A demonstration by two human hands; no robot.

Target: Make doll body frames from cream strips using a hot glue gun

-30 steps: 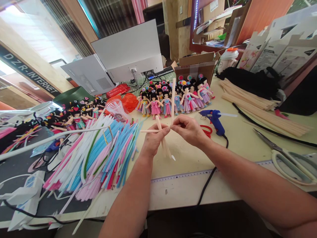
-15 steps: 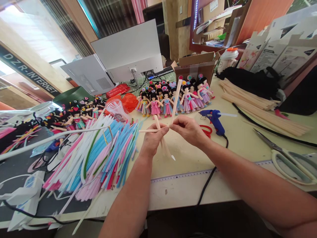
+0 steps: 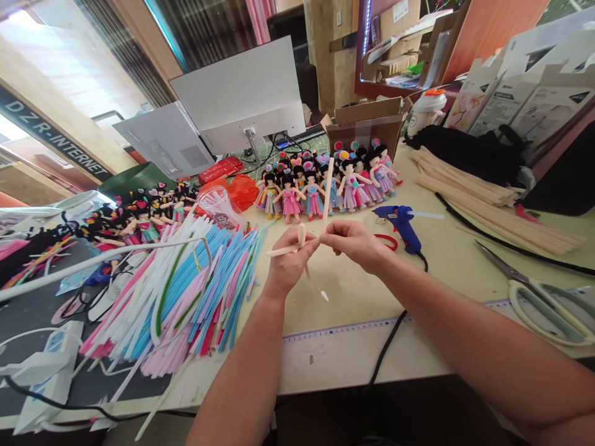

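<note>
Over the middle of the table, my left hand (image 3: 289, 260) pinches a small crossed piece of beige pipe cleaners (image 3: 302, 234), with one end sticking out left and another hanging below. My right hand (image 3: 352, 246) is closed close beside it, fingertips nearly touching the left thumb. From the right fingertips a beige pipe cleaner (image 3: 328, 195) rises almost upright. The fingers hide where the pieces join. Behind both hands stand several pipe-cleaner dolls (image 3: 290, 201) in colourful dresses. To the right lies a blue glue gun (image 3: 405, 228) with red-handled tool loops (image 3: 387, 242) beside it.
Loose coloured pipe cleaners (image 3: 186, 285) are heaped on the left. Beige pipe cleaners (image 3: 497, 210) and large scissors (image 3: 543, 300) lie right. A ruler (image 3: 344, 330) runs along the front; the black cord (image 3: 390, 344) crosses it. A monitor (image 3: 242, 93) and cardboard box (image 3: 372, 127) stand behind.
The crossed piece in my left hand has turned, so its upper end now points more towards me. The upright pipe cleaner has swung slightly left. Both hands stay nearly in place.
</note>
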